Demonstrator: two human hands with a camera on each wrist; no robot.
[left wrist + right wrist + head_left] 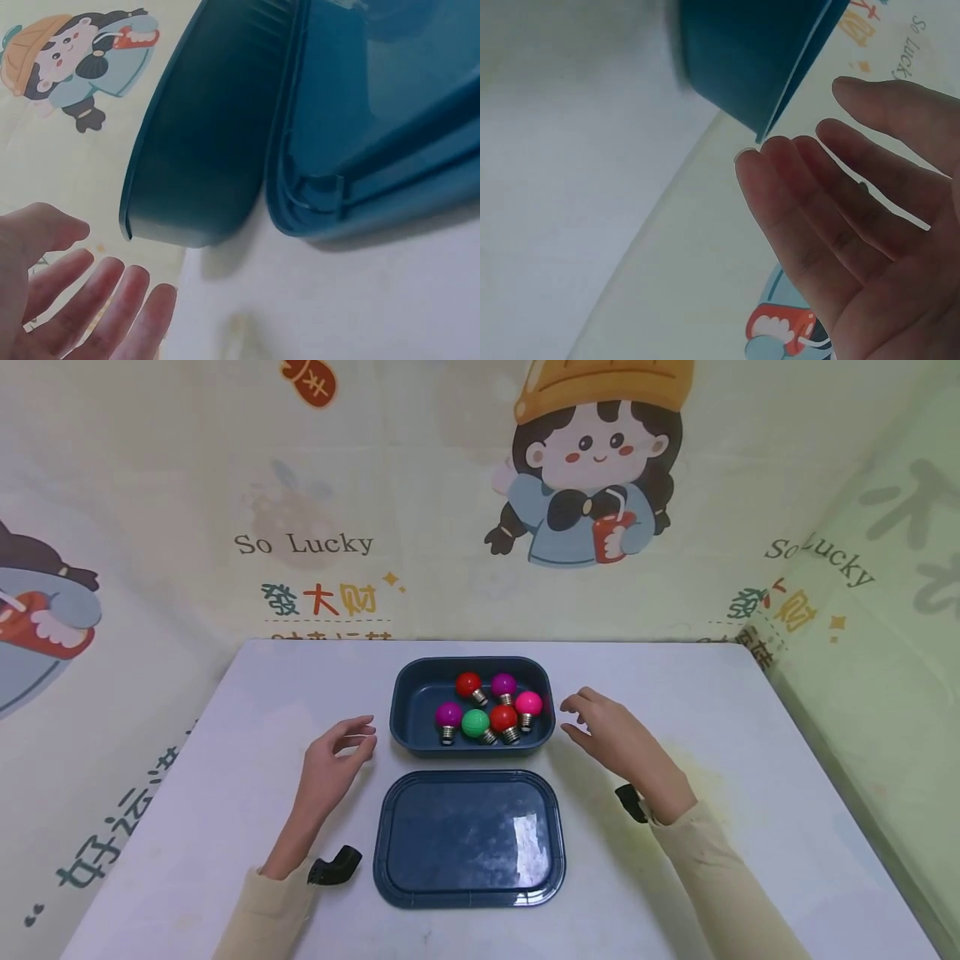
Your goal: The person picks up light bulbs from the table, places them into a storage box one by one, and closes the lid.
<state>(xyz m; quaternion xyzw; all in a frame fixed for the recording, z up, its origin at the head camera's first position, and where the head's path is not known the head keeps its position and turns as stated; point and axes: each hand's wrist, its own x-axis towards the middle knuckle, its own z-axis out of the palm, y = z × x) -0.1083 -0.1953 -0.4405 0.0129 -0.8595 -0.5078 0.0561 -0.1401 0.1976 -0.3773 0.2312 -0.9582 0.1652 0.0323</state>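
A dark blue rectangular bin [420, 745] holds several small coloured light bulbs with metal screw bases: a green bulb [475, 723], a pink bulb [528, 703], two red and two purple. In front of the bin lies a flat dark blue lid [450, 843]. My left hand [339, 756] hovers just left of the bin, fingers relaxed and holding nothing. On the other side, my right hand [611, 731] has its loosely bent fingertips close to the bin's right end. In the right wrist view, the bin's wall [739, 67] is right above the fingertips.
Bin and lid rest on a white table [285, 685]. A printed cloth [435, 527] with cartoon figures hangs behind the table and along both sides. Each wrist wears a black device, such as the left one [335, 866].
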